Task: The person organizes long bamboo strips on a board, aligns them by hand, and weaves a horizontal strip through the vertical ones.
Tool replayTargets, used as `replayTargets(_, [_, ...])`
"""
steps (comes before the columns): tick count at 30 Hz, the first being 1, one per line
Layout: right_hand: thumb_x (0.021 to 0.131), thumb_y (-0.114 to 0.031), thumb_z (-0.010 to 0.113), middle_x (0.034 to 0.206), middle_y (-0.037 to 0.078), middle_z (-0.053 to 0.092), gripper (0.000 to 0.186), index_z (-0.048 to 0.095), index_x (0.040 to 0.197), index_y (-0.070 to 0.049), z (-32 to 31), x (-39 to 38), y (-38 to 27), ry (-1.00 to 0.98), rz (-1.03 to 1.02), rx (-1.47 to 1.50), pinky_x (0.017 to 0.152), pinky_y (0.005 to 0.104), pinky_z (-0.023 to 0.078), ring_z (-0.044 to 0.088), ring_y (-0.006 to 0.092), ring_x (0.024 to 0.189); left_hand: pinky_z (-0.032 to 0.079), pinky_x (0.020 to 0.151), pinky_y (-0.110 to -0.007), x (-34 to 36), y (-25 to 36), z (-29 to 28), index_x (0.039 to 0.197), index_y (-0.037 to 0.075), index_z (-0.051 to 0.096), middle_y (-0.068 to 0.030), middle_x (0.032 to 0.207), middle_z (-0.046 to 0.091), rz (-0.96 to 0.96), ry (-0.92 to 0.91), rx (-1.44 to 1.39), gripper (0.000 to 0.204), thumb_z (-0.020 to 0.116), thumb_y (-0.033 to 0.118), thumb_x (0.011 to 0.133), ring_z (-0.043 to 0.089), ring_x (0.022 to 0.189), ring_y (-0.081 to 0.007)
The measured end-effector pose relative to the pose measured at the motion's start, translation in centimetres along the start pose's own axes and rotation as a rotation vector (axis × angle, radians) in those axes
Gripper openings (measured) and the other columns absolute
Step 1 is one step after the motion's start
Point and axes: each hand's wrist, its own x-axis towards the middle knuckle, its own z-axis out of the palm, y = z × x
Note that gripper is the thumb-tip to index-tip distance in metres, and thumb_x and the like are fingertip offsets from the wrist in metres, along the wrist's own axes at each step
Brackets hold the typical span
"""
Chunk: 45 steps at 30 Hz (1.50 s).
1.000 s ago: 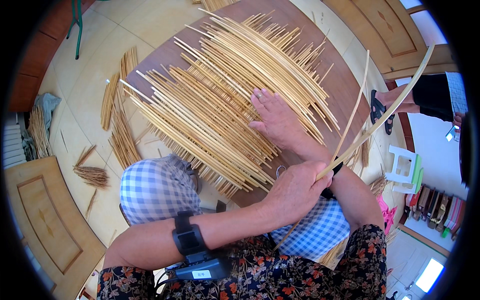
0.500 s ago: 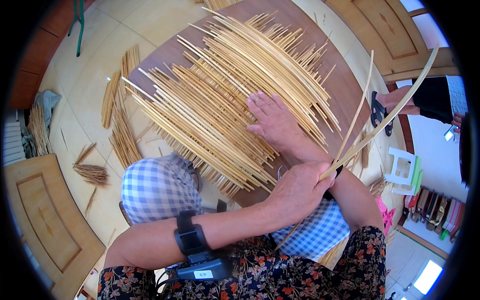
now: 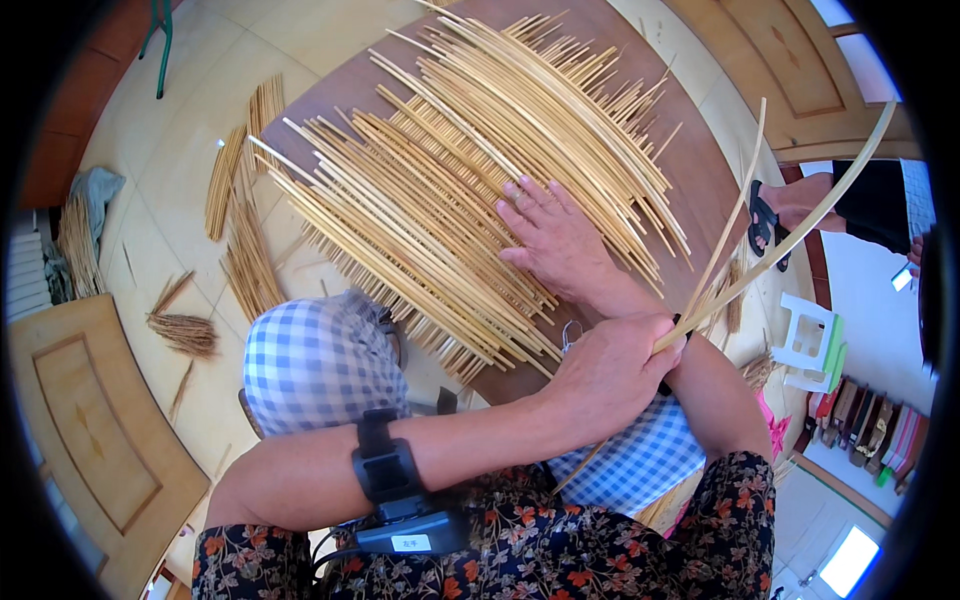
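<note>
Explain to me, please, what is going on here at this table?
A person is handling thin, straw-coloured plant stalks, laid crosswise in layers on a brown tabletop. The right hand lies spread, palm down, on the stalks. The left hand, crossing over the right wrist in this view, is closed around a long, curved, pale-yellow strip. More straw-coloured bundles lie on the tiled floor.

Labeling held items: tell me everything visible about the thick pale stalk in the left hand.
The thick stalk is long, slender and pale yellow, smooth-looking like reed or cane. Gripped in the closed left hand, it slants up to the right in a bow, though the lens may add some bend, to a free upper end. A thinner stalk diverges from it near the fist. Whether it continues below the fist is unclear.
</note>
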Motion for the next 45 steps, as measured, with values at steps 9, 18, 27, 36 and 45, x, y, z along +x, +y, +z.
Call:
replayTargets(9, [0.093, -0.047, 0.045, 0.148, 0.01, 0.037, 0.063, 0.039, 0.141, -0.007, -0.4, 0.0, -1.3, -0.015, -0.054, 0.067, 0.116, 0.0431, 0.016, 0.026, 0.0265, 0.141, 0.041, 0.06, -0.041, -0.2, 0.4, -0.3, 0.086, -0.005, 0.054, -0.0194, 0.065, 0.052, -0.037, -0.012, 0.024, 0.03, 0.047, 0.022, 0.096, 0.047, 0.058, -0.0292])
replayTargets(18, [0.092, -0.037, 0.052, 0.139, 0.011, 0.046, 0.053, 0.046, 0.135, -0.006, -0.1, 0.3, -0.8, 0.128, -0.086, 0.032, 0.111, 0.0421, 0.028, 0.038, 0.0281, 0.133, 0.041, 0.058, -0.041, -0.2, 0.4, -0.2, 0.085, -0.004, 0.053, -0.0191, 0.063, 0.051, -0.024, 0.007, 0.016, 0.027, 0.049, 0.02, 0.095, 0.046, 0.056, -0.0296])
replayTargets(27, [0.078, -0.011, 0.065, 0.08, 0.008, 0.055, 0.013, 0.059, 0.09, -0.009, -0.5, 0.8, 0.4, 0.368, 0.11, 0.209, 0.063, 0.0394, 0.047, 0.056, 0.0293, 0.074, 0.04, 0.056, -0.041, -0.3, 0.6, -0.3, 0.084, -0.004, 0.051, -0.0185, 0.062, 0.05, -0.036, 0.005, 0.022, 0.026, 0.049, 0.019, 0.095, 0.045, 0.055, -0.0291])
replayTargets(36, [0.083, -0.022, 0.064, 0.081, 0.009, 0.055, 0.014, 0.058, 0.082, -0.009, 0.1, 0.4, 0.1, 0.19, 0.31, 0.263, 0.063, 0.0406, 0.049, 0.059, 0.0278, 0.076, 0.04, 0.055, -0.04, -0.3, 0.4, -0.4, 0.083, -0.003, 0.05, -0.0177, 0.06, 0.048, -0.026, 0.004, 0.02, 0.026, 0.049, 0.019, 0.096, 0.042, 0.054, -0.0273])
replayTargets(45, [0.08, -0.019, 0.064, 0.081, 0.007, 0.058, 0.009, 0.06, 0.082, -0.011, -0.5, 0.4, -0.3, 0.112, 0.401, 0.236, 0.063, 0.0391, 0.049, 0.06, 0.0289, 0.074, 0.04, 0.056, -0.04, -0.3, 0.5, -0.5, 0.084, -0.003, 0.051, -0.0176, 0.062, 0.049, -0.04, -0.002, 0.035, 0.025, 0.049, 0.019, 0.095, 0.044, 0.055, -0.0275])
